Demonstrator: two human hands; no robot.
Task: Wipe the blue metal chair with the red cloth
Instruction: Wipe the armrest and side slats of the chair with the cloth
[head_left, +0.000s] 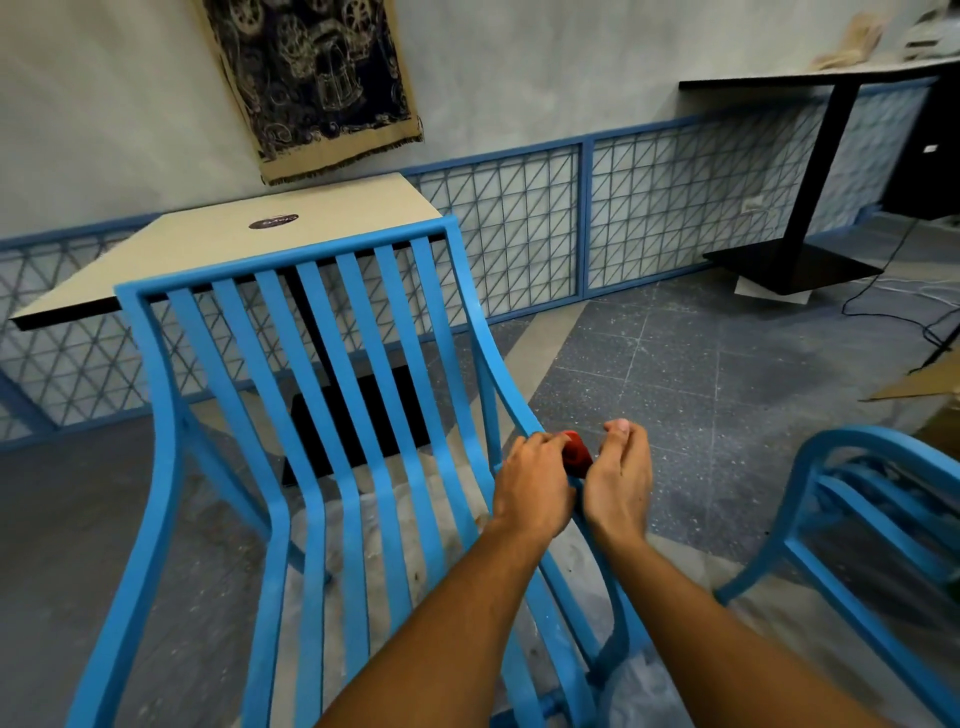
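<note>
A blue metal chair (311, 415) with long slats fills the middle and left of the head view. Both my hands sit at its right side rail, where the back curves into the seat. A small bunched red cloth (577, 453) shows between them, pressed against the rail. My left hand (532, 486) grips the cloth from the left with curled fingers. My right hand (621, 475) holds it from the right, fingers pinched together above it. Most of the cloth is hidden by my hands.
A second blue chair (857, 519) stands close at the right. A beige table (234, 249) sits behind the chair by the wall. A black table base (795, 265) and cables (893, 312) lie at the far right. A blue mesh panel (649, 208) lines the wall.
</note>
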